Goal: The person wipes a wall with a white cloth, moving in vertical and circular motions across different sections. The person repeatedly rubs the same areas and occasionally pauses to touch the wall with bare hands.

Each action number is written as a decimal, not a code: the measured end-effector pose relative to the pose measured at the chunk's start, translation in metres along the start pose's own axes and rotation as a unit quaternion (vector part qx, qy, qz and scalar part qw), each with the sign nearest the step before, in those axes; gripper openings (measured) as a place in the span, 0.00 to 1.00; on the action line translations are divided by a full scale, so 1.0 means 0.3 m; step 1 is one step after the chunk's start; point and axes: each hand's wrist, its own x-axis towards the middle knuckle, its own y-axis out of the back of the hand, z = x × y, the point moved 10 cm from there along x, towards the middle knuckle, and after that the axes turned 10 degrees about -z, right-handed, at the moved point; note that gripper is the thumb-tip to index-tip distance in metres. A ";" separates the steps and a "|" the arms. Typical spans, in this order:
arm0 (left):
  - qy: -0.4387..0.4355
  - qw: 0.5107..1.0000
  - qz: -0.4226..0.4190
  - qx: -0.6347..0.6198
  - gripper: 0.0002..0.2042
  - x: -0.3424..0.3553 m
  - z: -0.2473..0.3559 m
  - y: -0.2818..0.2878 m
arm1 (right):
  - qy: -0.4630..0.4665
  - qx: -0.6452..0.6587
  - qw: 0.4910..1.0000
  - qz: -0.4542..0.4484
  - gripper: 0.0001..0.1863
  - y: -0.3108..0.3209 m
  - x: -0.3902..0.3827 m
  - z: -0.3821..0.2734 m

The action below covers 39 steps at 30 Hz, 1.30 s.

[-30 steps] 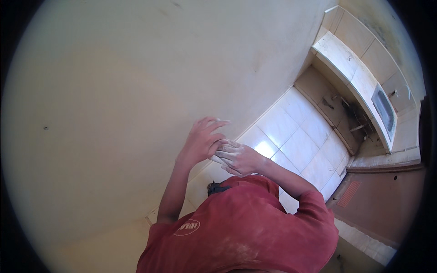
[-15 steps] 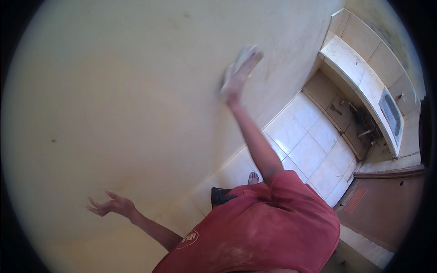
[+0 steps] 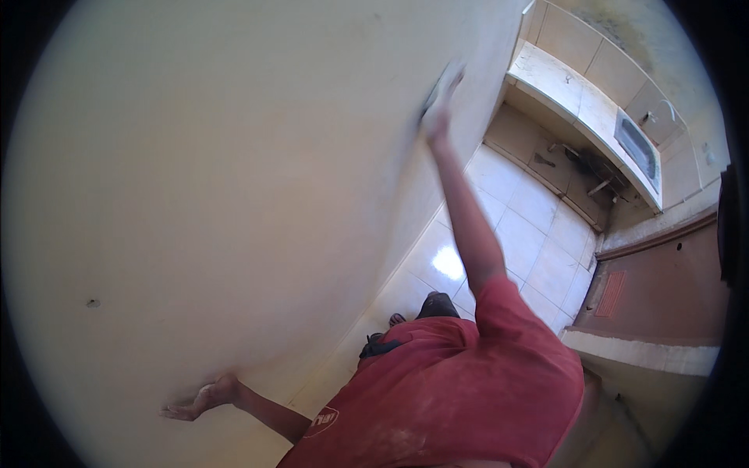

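Observation:
My right arm stretches up along the pale plastered wall (image 3: 234,179). In my right hand (image 3: 438,118) is a whitish flat pad (image 3: 445,81), pressed against the wall surface; motion blur and the hand hide its exact kind. Lower on the left, my left hand (image 3: 204,396) is open, with its fingers stretched out and no object in it. It lies at the wall, with a shadow close beside it, and appears to touch the surface. Whitish dust coats both hands.
Beyond my right arm is a tiled counter (image 3: 554,82) with a sink (image 3: 637,146) and a tap (image 3: 649,117). Pipes (image 3: 601,186) show beneath it. Pale floor tiles (image 3: 519,234) run along the wall's foot. A brown door (image 3: 655,288) stands at the right.
My right hand has slid up and right along the wall with the whitish pad. My left hand has dropped and come against the wall. The view has shifted too.

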 end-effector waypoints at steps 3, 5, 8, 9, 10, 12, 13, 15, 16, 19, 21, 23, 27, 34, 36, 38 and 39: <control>0.022 1.000 0.002 -0.019 0.34 -0.041 -0.066 -0.012 | -0.002 0.108 0.994 -0.009 0.34 0.105 0.194 0.013; 0.035 0.999 -0.008 -0.021 0.34 -0.058 -0.083 -0.009 | 0.036 0.053 0.998 -0.017 0.35 0.079 0.172 -0.001; 0.031 0.999 -0.014 -0.005 0.35 -0.066 -0.090 -0.004 | 0.029 0.099 0.994 -0.033 0.41 -0.159 -0.250 -0.117; 0.021 1.000 -0.007 -0.014 0.34 -0.052 -0.075 -0.028 | 0.062 0.087 0.994 -0.028 0.41 -0.212 -0.430 -0.158; 0.026 0.999 0.003 -0.020 0.34 -0.061 -0.081 -0.013 | 0.095 0.086 0.991 -0.046 0.43 -0.315 -0.601 -0.195; 0.022 0.998 0.031 -0.041 0.32 -0.053 -0.075 -0.010 | -0.012 -0.034 0.991 -0.131 0.41 -0.421 -0.852 -0.294; 0.040 0.997 0.033 -0.061 0.33 -0.043 -0.072 -0.011 | -0.057 -0.098 0.975 -0.189 0.40 -0.445 -0.887 -0.306; 0.068 0.992 0.037 -0.104 0.34 -0.026 -0.068 -0.011 | -0.015 0.108 0.990 -0.090 0.38 -0.388 -0.743 -0.311; 0.074 0.992 0.030 -0.097 0.34 -0.027 -0.065 -0.012 | 0.011 0.020 0.997 -0.075 0.36 -0.335 -0.639 -0.226; 0.088 0.991 0.019 -0.097 0.34 -0.031 -0.066 -0.005 | -0.017 -0.060 0.998 -0.008 0.32 -0.136 -0.200 -0.057; 0.083 0.984 0.038 -0.150 0.34 0.003 -0.043 -0.019 | 0.012 -0.138 0.990 0.021 0.32 0.083 0.156 0.119; 0.076 0.984 0.042 -0.152 0.33 0.003 -0.033 -0.015 | -0.011 -0.092 0.995 0.023 0.32 0.077 0.190 0.072; 0.067 0.992 0.012 -0.107 0.32 -0.013 -0.048 -0.026 | 0.009 -0.135 0.991 0.000 0.34 0.060 0.152 0.082; 0.072 0.989 0.005 -0.129 0.31 -0.053 -0.087 -0.043 | 0.183 -0.102 0.952 -0.224 0.35 -0.330 -0.726 -0.371; 0.086 0.983 0.019 -0.161 0.31 -0.074 -0.133 -0.041 | 0.182 -0.085 0.950 -0.241 0.29 -0.284 -0.732 -0.384; 0.069 0.985 0.018 -0.158 0.31 -0.044 -0.099 -0.026 | 0.163 -0.096 0.953 -0.235 0.23 -0.197 -0.608 -0.379; 0.063 0.985 0.017 -0.160 0.31 -0.030 -0.075 -0.023 | 0.167 -0.105 0.958 -0.207 0.23 -0.153 -0.551 -0.380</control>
